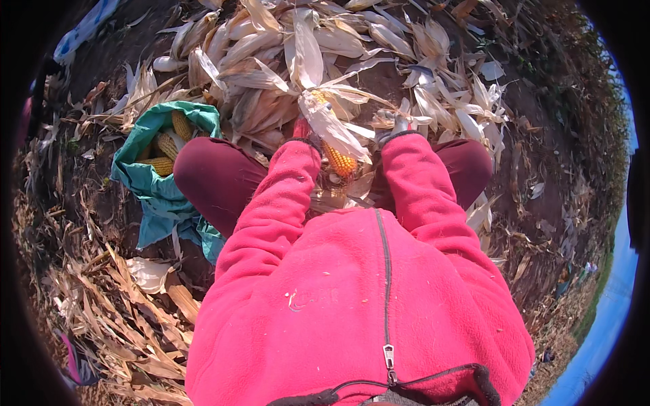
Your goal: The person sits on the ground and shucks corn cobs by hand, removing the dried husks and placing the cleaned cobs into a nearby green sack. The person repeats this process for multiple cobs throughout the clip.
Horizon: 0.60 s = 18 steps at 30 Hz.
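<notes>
A yellow ear of corn (339, 161) with its pale dry husk (332, 124) partly peeled back lies between my hands. My left hand (316, 138) is at the ear's left side, mostly hidden by the husk and the cuff of my pink sleeve, so its grip on the ear shows only in part. My right hand (394, 126), in what looks like a greyish glove, is to the right of the ear, with its fingers curled at strips of dry husk. A pile of husked corn (254, 45) lies beyond both hands.
A green woven sack (123, 152) holding several bare yellow ears (166, 145) stands beside my left knee (213, 175). Loose husks (475, 114) lie on the soil at the right. Dry leaves (137, 314) cover the ground at lower left. A white and blue sack (84, 30) is at upper left.
</notes>
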Motion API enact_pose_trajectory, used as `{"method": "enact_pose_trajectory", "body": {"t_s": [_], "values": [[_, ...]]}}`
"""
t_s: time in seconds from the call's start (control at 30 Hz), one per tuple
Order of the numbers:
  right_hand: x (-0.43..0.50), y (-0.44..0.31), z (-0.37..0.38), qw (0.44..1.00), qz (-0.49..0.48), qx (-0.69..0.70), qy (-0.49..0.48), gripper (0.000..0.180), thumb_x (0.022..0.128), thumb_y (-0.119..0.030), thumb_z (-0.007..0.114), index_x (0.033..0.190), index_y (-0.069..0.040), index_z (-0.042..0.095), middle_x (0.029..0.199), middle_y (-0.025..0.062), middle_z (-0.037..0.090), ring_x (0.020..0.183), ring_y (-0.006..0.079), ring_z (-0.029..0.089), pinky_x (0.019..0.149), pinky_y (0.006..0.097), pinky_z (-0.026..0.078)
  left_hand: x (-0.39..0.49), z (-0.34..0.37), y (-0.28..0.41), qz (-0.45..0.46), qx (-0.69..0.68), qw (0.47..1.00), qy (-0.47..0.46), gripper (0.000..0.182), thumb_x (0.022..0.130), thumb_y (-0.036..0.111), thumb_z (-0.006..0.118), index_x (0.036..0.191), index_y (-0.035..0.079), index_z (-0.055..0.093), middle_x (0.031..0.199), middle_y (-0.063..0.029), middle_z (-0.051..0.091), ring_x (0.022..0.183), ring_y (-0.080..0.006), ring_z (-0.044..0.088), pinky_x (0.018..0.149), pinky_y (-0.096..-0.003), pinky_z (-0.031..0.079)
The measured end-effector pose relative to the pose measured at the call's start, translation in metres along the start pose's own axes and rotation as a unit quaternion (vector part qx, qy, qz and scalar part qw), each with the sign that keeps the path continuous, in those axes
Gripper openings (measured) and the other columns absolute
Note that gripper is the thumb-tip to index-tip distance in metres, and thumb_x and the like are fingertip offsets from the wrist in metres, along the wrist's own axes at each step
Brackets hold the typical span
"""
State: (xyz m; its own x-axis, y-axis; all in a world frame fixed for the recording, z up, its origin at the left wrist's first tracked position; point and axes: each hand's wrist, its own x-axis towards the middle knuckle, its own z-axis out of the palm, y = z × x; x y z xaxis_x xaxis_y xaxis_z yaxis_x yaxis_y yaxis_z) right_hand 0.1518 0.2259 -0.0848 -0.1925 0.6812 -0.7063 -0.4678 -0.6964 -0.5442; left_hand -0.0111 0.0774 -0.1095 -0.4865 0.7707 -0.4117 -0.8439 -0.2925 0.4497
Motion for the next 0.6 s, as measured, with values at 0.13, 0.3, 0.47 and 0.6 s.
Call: {"method": "enact_pose_trajectory", "body": {"t_s": [0.13,0.3,0.47,0.6], "values": [[0.012,0.000,-0.015,0.992,0.013,-0.023,0.120,0.043,0.091,-0.049,0.048,0.122,-0.019,0.043,0.108,0.0147,0.054,0.086,0.0267,0.058,0.066,0.0360,0.051,0.008,-0.012,0.022,0.047,-0.009,0.998,0.039,0.031,0.084,0.028,0.064,0.108,0.009,0.056,0.086,-0.0049,0.057,0.072,-0.0196,0.055,0.068,-0.0360,0.046],[0.017,0.010,-0.028,0.987,0.051,-0.088,0.122,0.050,0.091,-0.049,0.048,0.130,-0.019,0.041,0.117,0.0182,0.053,0.094,0.0289,0.060,0.071,0.0374,0.054,0.015,-0.009,0.024,0.057,0.023,0.997,0.048,0.032,0.084,0.029,0.064,0.108,0.010,0.056,0.085,-0.0042,0.057,0.071,-0.0192,0.054,0.067,-0.0359,0.046],[-0.070,0.040,-0.005,0.898,0.052,-0.381,-0.213,0.077,0.086,-0.056,0.053,0.141,-0.007,0.031,0.132,0.0156,0.045,0.111,0.0296,0.054,0.083,0.0424,0.052,0.058,-0.058,-0.012,0.060,0.095,0.994,0.011,0.037,0.082,0.034,0.067,0.106,0.009,0.056,0.084,-0.0024,0.056,0.069,-0.0166,0.052,0.066,-0.0343,0.045],[-0.083,0.058,-0.020,0.850,0.037,-0.423,-0.312,0.057,0.083,-0.048,0.063,0.115,-0.001,0.058,0.095,0.0081,0.063,0.080,0.0158,0.062,0.065,0.0271,0.050,0.070,-0.070,-0.043,0.059,0.068,0.996,-0.013,0.033,0.081,0.032,0.068,0.100,0.007,0.058,0.084,-0.0049,0.059,0.072,-0.0194,0.057,0.069,-0.0354,0.049]]}}
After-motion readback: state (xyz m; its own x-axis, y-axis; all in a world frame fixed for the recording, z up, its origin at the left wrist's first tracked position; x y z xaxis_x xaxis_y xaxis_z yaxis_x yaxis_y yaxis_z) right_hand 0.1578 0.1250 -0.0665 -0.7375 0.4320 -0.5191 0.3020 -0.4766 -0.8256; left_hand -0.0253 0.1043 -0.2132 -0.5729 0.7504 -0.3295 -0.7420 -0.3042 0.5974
